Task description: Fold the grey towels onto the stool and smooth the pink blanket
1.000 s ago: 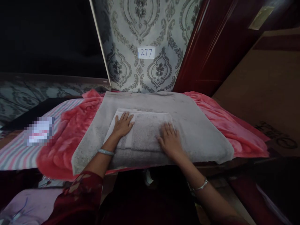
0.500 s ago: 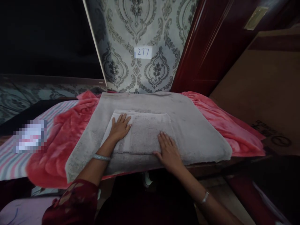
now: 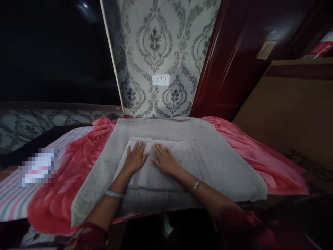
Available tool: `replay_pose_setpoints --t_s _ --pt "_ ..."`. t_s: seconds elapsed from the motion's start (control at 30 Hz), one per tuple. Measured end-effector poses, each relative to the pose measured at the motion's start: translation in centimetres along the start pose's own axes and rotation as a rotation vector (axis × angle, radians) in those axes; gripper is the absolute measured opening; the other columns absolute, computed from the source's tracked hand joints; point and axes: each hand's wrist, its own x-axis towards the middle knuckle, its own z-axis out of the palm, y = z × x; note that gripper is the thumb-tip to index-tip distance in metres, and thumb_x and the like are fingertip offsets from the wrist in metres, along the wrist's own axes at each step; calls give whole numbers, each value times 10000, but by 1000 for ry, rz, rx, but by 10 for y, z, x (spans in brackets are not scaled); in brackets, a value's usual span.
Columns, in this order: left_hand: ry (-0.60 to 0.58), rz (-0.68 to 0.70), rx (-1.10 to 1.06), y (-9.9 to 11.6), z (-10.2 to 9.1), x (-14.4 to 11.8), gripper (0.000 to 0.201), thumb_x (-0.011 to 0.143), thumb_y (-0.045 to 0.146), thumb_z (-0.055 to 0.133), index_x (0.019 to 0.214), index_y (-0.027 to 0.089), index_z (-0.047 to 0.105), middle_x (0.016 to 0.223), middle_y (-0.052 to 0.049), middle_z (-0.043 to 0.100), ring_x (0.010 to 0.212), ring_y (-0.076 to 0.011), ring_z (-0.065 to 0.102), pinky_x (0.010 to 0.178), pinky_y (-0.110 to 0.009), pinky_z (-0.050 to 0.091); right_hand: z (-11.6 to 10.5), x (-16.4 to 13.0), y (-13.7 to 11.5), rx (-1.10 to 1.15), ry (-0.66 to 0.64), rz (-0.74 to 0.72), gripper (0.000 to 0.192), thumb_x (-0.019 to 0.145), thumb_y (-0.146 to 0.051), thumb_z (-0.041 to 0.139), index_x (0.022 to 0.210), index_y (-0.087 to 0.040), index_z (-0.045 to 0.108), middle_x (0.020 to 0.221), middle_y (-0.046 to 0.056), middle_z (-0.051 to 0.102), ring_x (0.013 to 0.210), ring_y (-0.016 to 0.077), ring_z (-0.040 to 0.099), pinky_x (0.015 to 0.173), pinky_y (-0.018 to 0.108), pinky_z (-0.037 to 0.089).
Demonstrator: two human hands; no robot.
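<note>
A pale grey folded cloth (image 3: 161, 181) lies flat on a larger grey cloth (image 3: 226, 163), which has a fuzzy, slightly marked surface. Spread on the folded cloth's upper left part is my left hand (image 3: 135, 159), fingers apart, pointing away from me. My right hand (image 3: 165, 159) rests palm down close beside it, near the far edge, its fingers stretched out. Neither hand grips anything. A dark line runs along the folded cloth's near edge, and my forearms cover parts of both cloths.
Beneath the grey cloth a red plush blanket (image 3: 70, 173) shows at both sides, over a striped sheet (image 3: 15, 194) at left. A large dark screen (image 3: 57, 55) stands back left. At right are a cardboard box (image 3: 291, 114) and a dark red door (image 3: 234, 45). A "277" label (image 3: 160, 80) hangs on the wall.
My right hand has moved left and away from me, from the folded cloth's right side to beside my left hand. The left hand stays about in place. The view has tilted up slightly.
</note>
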Motion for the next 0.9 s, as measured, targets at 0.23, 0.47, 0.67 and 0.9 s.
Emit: replay_pose_setpoints --t_s 0.23,0.47,0.67,0.9 --pt "-39 -6 19 -1 -2 -1 598 993 354 344 1557 156 341 1635 -100 276 1530 -287 223 1225 -623 150 3 17 60 -58 -38 123 702 1017 -489 361 1587 -91 267 1650 141 183 1537 257 121 1237 487 102" --pt "-34 -17 -37 -2 0 1 596 975 344 380 1550 189 370 1635 -105 283 1529 -292 225 1229 -617 127 -4 -20 127 -10 73 513 681 1014 -440 348 1588 -87 249 1638 198 203 1517 289 202 1191 543 213" --pt "32 -65 -57 -10 -2 5 599 956 393 428 1520 190 423 1642 -155 269 1535 -322 195 1214 -605 170 -5 -20 136 196 217 559 760 934 -336 491 1572 -11 239 1531 214 430 1413 278 419 1148 401 342" --pt "49 -388 -238 -56 -22 23 654 868 370 521 1457 91 472 1452 -234 533 1372 -403 461 1092 -544 404 -9 -14 147 308 288 634 740 846 -336 622 1528 -134 415 1318 171 640 1257 327 574 1058 436 441"
